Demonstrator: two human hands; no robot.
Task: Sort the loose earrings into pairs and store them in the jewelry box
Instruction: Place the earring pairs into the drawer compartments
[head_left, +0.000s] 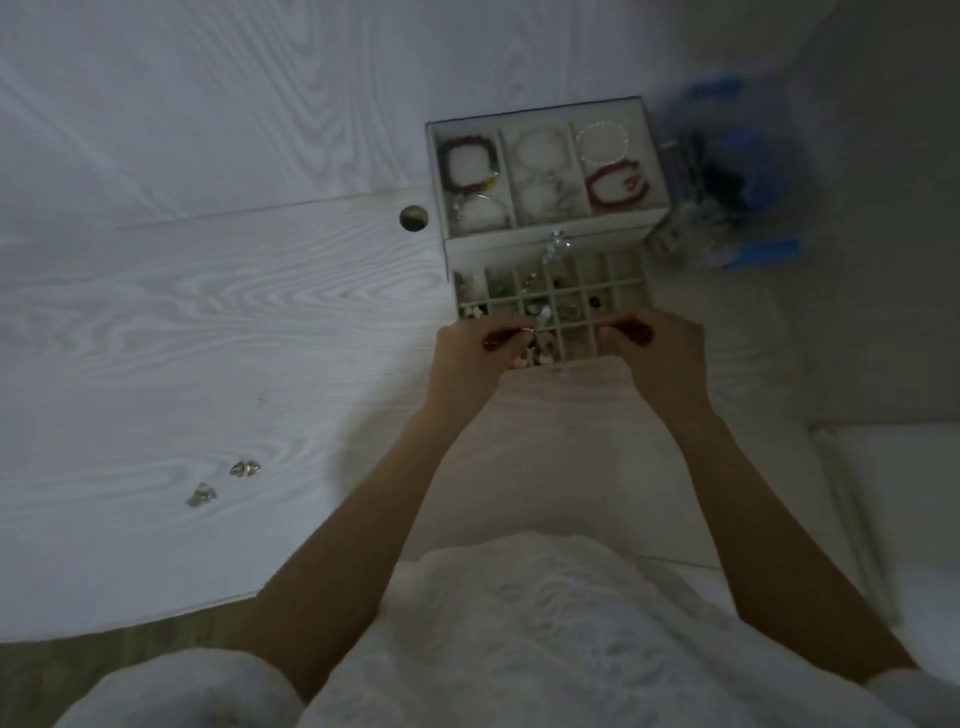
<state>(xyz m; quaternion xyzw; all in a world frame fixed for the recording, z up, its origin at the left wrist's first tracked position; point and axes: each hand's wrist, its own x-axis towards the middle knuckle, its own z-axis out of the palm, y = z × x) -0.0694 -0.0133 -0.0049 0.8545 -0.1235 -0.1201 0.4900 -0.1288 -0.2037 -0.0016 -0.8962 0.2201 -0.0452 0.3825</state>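
Earrings are held one in each hand, directly above the open gridded drawer (597, 291) of the jewelry box (545, 218). The left hand (467, 353) is pinched closed on a reddish earring (511, 335) whose long axis runs roughly left to right, with a thin wire loop at its inner end. The right hand (654, 353) is likewise pinched closed on a dark red earring (636, 332), lying along the same line. The two pieces appear to be a matching pair, though blur prevents certainty.

The nearest compartments lie just beneath and slightly beyond the fingertips, so the coming move is judged to be a short lowering into one cell of the near rows. Neither hand is clearly nearer; an empty-looking cell sits between them. Several cells further back already hold small items. The glass-lidded upper tray of the box holds bracelets (615, 182).

Two more pale loose earrings (223, 480) lie on the bench (208, 312), well apart from the box, to the left and nearer the person; the left hand is the closer one for those. The bench is white with a wood-grain pattern and has a round cable hole (413, 217) just beside the box. A blurred blue and dark clutter (727, 182) stands to the right of the box. The room is dim.
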